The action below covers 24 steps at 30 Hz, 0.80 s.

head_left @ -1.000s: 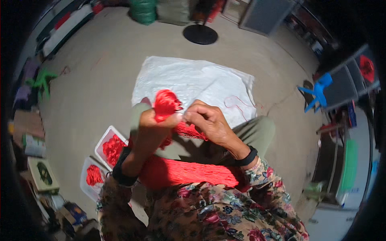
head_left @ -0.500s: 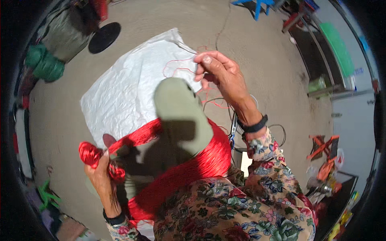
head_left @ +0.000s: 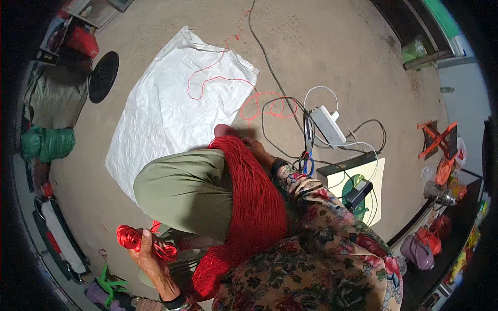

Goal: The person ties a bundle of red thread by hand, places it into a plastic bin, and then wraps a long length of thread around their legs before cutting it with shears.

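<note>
My left hand [head_left: 149, 257] is closed around a wound bundle of shiny red cord [head_left: 128, 237], its thumb lying over the top. A large loose skein of red cord [head_left: 254, 192] drapes over my bent leg in green trousers [head_left: 181, 189] and down into my lap. Beside the skein's far end, next to my foot, is my right hand [head_left: 257, 149]; its fingers are mostly hidden by shade and cord. One thin red strand [head_left: 220, 78] wanders over a white woven sheet [head_left: 161, 98] and loops on the floor beyond.
Right of my right forearm lie scissors with blue handles [head_left: 307, 161], a white power strip [head_left: 328, 126], dark cables and a black adapter [head_left: 359, 194]. An orange folding stool [head_left: 437, 139] stands farther right. A green bundle [head_left: 47, 143] sits at the left.
My right hand has come down from above the white sheet, letting go of the thin strand, to the skein by my foot. The skein and my leg have shifted; my left hand sits lower.
</note>
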### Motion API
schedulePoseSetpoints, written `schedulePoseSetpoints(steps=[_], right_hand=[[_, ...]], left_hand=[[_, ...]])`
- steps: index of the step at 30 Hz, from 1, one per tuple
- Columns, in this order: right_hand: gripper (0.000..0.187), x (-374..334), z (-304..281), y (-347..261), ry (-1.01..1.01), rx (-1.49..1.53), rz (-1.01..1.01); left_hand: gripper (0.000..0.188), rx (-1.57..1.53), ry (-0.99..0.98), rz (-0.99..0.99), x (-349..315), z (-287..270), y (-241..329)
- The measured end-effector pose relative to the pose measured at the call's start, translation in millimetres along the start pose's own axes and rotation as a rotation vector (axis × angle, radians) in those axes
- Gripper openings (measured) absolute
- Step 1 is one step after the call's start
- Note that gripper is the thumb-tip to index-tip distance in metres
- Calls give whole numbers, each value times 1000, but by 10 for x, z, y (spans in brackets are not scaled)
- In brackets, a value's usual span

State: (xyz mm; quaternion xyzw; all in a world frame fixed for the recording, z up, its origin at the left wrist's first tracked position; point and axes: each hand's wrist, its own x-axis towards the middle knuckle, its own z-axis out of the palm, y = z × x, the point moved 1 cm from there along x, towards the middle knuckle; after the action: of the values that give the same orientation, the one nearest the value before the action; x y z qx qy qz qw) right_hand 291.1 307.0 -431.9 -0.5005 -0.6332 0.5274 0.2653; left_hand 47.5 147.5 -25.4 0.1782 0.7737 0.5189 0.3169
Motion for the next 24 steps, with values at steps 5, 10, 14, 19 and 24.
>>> schedulePoseSetpoints(steps=[5, 10, 14, 19, 24], right_hand=[[24, -163, -38, -326, -35, -99, 48], [25, -88, -68, -249, -14, -19, 42], [30, 28, -88, -99, 32, -12, -355], [39, -85, -242, -506, -199, -283, -222], [43, 38, -310, -544, -127, 365, -159]], left_hand=[[19, -10, -9, -40, -7, 62, 1], [16, -11, 2, -25, 14, 77, 23], [17, -48, -32, -14, -1, 44, 46], [19, -49, 32, -65, -65, -90, -52], [18, -8, 7, -9, -118, -44, -48]])
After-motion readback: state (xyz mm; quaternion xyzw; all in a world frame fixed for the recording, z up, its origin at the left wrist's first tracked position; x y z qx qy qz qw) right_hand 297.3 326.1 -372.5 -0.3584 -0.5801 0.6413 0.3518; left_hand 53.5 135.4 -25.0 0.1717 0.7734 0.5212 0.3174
